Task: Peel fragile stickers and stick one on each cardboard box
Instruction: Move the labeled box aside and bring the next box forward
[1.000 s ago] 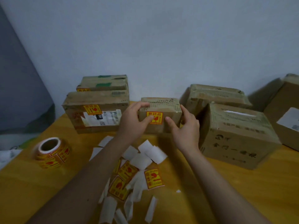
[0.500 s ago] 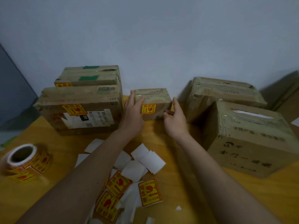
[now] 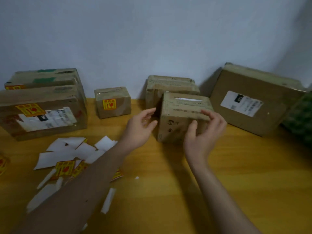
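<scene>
A small cardboard box (image 3: 112,102) with a yellow fragile sticker (image 3: 109,104) on its front stands by the wall, free of both hands. To its right is a medium box (image 3: 179,122) with no sticker showing. My left hand (image 3: 140,125) hovers open just left of that box, fingers relaxed. My right hand (image 3: 204,132) is at its front upper edge, thumb on the front face and fingers curved at the top edge. Loose fragile stickers (image 3: 65,168) lie on the wooden table (image 3: 236,174) among white backing papers (image 3: 67,149).
At left, a large box (image 3: 50,122) and a box behind it (image 3: 43,78) both carry stickers. Another box (image 3: 170,85) stands behind the medium one. A flat box with a white label (image 3: 253,102) leans on the wall. A green object (image 3: 300,119) is at the right edge.
Both hands have let go of the small stickered box, left by the wall, and moved right to the medium box. The view has swung right, so the sticker roll is almost out of frame.
</scene>
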